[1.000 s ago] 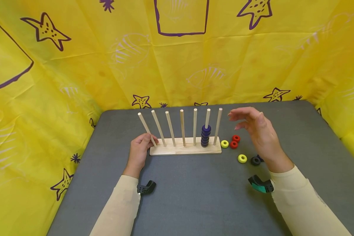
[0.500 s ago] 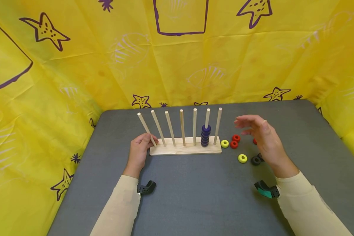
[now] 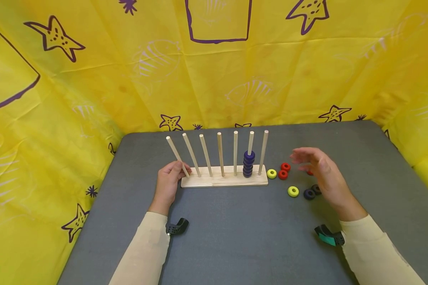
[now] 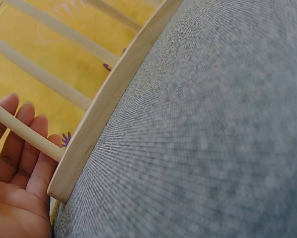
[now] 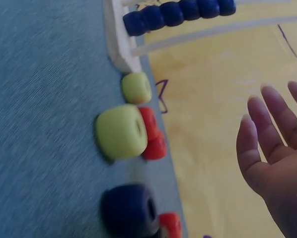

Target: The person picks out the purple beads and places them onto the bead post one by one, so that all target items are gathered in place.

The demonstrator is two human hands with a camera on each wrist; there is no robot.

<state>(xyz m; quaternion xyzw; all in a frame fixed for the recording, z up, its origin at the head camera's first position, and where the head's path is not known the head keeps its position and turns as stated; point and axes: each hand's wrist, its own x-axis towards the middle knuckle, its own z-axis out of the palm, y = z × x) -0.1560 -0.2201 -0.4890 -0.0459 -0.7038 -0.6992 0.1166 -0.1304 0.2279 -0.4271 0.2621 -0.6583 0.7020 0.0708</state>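
Observation:
A wooden peg stand [image 3: 224, 181] with a row of upright pegs sits mid-table. Several blue rings [image 3: 249, 164] are stacked on its second peg from the right; the other pegs are bare. My left hand [image 3: 169, 178] holds the stand's left end at the leftmost peg [image 4: 24, 130], its fingers behind that peg. The thumb is out of sight in the left wrist view. My right hand [image 3: 322, 176] hovers with nothing in it, fingers loosely bent, above loose rings. Beneath and beside it lie dark blue rings [image 3: 309, 194] and a partly hidden red ring [image 3: 310, 172].
Between the stand and my right hand lie a yellow ring [image 3: 272, 173], two red rings [image 3: 283, 174] and a nearer yellow ring [image 3: 293, 191]. The grey table [image 3: 235, 237] ends at a yellow patterned cloth [image 3: 214, 79] behind and at the sides.
My right hand has moved right and toward me, away from the stand, uncovering a red ring and more of the dark blue rings. My left hand and the stand stay put.

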